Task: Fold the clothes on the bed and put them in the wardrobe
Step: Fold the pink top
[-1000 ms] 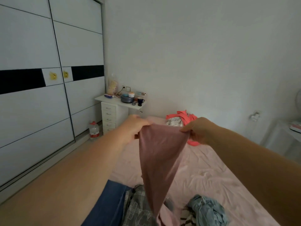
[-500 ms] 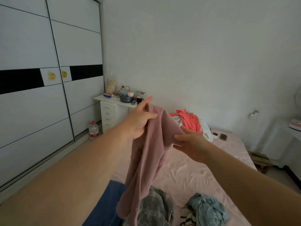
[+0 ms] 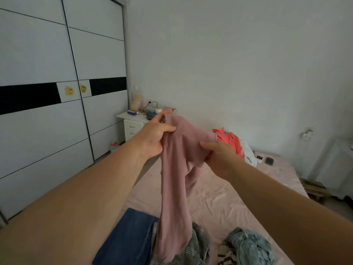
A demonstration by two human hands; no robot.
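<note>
The left hand (image 3: 154, 137) pinches the top edge of a pink garment (image 3: 176, 169), with the thumb on the near side and one finger sticking up behind the cloth. Just beside it, a bit lower, the right hand (image 3: 219, 156) grips the other side of the same top edge, its fingers curled round a bunch of cloth. Both hands hold the garment up in the air over the bed (image 3: 219, 199), and the rest of it hangs straight down from the hands, long and narrow, with its bottom end touching the heap below. I think this step is getting one piece ready to fold: the cloth is bunched, not flat yet. Next, the hands probably need to move apart along the top edge so it opens out, then lay it down or fold it in half. Under the hands lie a blue folded piece (image 3: 126, 238), a grey checked piece (image 3: 198, 243), a light blue crumpled piece (image 3: 250, 245) and a striped bit (image 3: 224, 256). Beyond the right hand sit a coral garment (image 3: 230, 139) and a white cloth (image 3: 248, 153). Off past the left hand stands the wardrobe (image 3: 47, 121), with its doors closed. So most clothes are not folded, and nothing can go in until a door slides open.
</note>
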